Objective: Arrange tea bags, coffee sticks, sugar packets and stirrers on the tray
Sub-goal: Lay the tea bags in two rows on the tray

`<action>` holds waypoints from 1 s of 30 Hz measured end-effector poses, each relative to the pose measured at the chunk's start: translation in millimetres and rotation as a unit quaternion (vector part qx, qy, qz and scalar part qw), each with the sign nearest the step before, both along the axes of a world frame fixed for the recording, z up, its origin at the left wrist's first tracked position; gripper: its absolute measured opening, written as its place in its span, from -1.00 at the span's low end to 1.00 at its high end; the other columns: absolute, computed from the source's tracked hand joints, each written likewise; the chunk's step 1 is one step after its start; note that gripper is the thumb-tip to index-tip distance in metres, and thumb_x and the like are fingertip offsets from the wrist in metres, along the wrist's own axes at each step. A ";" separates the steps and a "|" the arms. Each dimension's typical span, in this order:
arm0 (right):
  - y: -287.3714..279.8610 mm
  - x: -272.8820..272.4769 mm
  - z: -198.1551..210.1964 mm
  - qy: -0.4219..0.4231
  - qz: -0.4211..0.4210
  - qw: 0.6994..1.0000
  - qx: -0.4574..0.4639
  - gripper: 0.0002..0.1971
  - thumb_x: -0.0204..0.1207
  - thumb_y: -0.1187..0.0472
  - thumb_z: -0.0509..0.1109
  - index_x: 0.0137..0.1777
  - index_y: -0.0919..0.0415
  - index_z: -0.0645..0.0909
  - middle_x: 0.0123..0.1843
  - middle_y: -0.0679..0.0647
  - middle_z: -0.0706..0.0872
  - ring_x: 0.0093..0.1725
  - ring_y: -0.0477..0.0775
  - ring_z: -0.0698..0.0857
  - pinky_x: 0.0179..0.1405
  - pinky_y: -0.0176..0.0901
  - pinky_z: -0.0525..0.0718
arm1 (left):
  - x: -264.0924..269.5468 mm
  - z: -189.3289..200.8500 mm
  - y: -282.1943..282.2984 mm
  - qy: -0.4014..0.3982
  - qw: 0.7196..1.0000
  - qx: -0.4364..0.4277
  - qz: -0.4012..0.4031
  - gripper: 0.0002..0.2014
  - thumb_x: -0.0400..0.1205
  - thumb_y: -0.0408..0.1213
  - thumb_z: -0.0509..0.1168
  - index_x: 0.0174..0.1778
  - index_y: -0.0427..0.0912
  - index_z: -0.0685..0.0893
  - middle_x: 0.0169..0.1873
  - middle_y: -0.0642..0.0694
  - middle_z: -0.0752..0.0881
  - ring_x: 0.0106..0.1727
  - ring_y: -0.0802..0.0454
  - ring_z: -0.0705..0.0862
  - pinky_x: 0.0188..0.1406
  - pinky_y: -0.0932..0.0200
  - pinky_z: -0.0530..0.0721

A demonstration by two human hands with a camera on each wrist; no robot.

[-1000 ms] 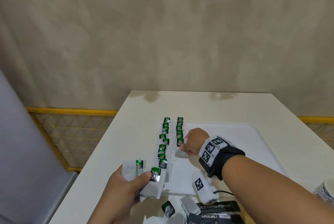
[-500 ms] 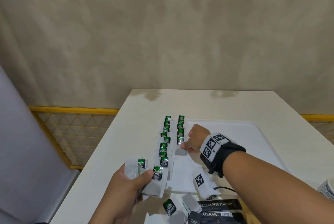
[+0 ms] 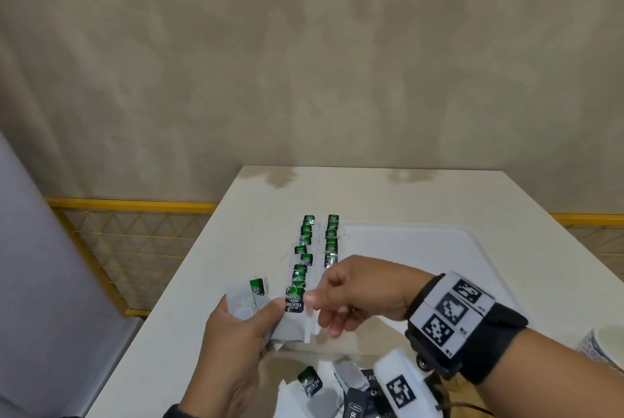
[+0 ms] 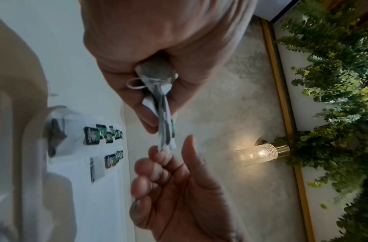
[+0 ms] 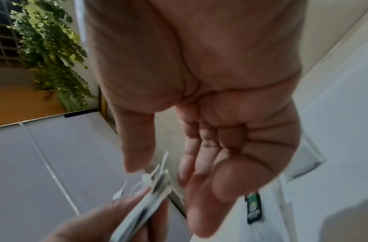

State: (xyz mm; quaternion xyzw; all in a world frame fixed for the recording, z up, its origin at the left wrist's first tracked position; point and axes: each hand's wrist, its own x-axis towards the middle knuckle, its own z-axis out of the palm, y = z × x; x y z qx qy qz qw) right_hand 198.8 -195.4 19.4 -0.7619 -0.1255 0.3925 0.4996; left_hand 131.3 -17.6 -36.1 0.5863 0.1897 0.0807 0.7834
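A: Stack of tea bags [image 3: 270, 311] sits pinched in left hand [image 3: 233, 343] as feed stock; why?
B: Right hand [image 3: 358, 292] grip loose, holding nothing, reaching in; rows [image 3: 317, 245] fill tray [image 3: 422, 249] left edge on counter [image 3: 209, 279].

The head view looks forward and down from above, wall filling the upper frame, bench [image 3: 209, 269] below. Each wrist view sits very close behind its palm, facing along the fingers [image 4: 150, 124]. All three share the tea bags [image 3: 293, 313] held between both hands.
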 end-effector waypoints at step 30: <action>2.1 55.0 -34.3 -0.148 -0.061 0.911 -0.379 -0.69 0.67 0.10 0.27 -0.31 0.14 0.41 -0.34 0.03 0.72 -0.57 -0.08 0.47 -0.51 -0.33 0.44 | -1.7 -7.8 16.6 0.018 0.995 -0.043 0.088 -0.78 0.49 -0.46 0.46 -0.06 -0.07 0.66 -0.05 -0.25 0.77 -0.09 -0.27 0.75 -0.28 0.05 0.69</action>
